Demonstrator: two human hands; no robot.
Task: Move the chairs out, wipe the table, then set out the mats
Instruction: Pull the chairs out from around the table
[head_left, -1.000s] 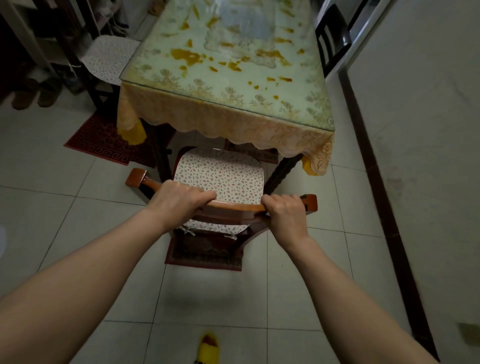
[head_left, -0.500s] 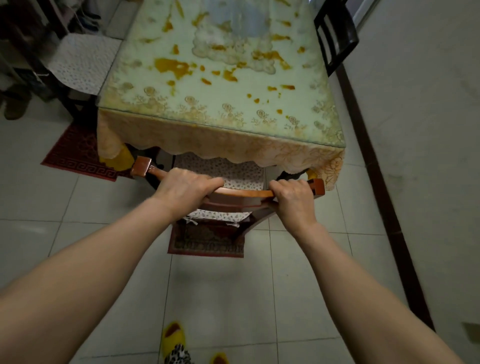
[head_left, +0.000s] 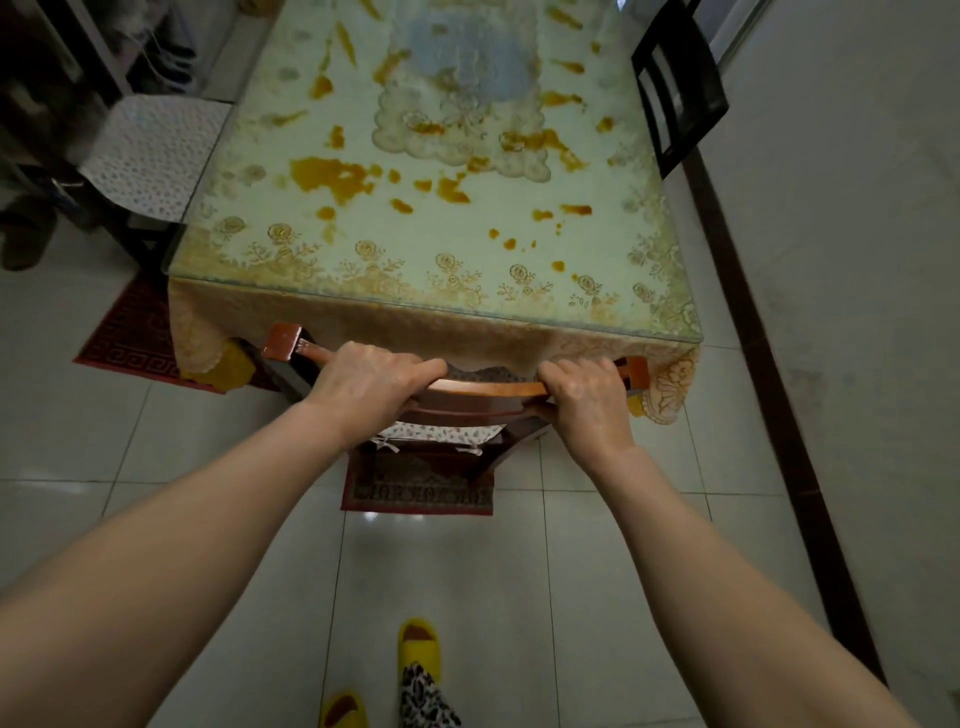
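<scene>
At centre frame, the left hand (head_left: 366, 387) and right hand (head_left: 584, 392) both curl their fingers around the curved top rail of a reddish-brown wooden chair (head_left: 488, 387), its seat tucked under the table with a glass top over a stained floral cloth (head_left: 441, 197), which fills the upper middle

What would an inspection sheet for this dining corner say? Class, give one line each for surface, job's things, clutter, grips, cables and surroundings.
Surface: table glass-topped, orange smears over floral cloth.
Job's things: wooden chair tucked under near edge; cushioned chair at left; black chair at far right; no cloth seen.
Clutter: nothing seen on table.
Grips: left hand and right hand both grip the wooden chair's top rail.
Cables: nothing seen.
Surroundings: tiled floor, red mats, wall at right.
</scene>
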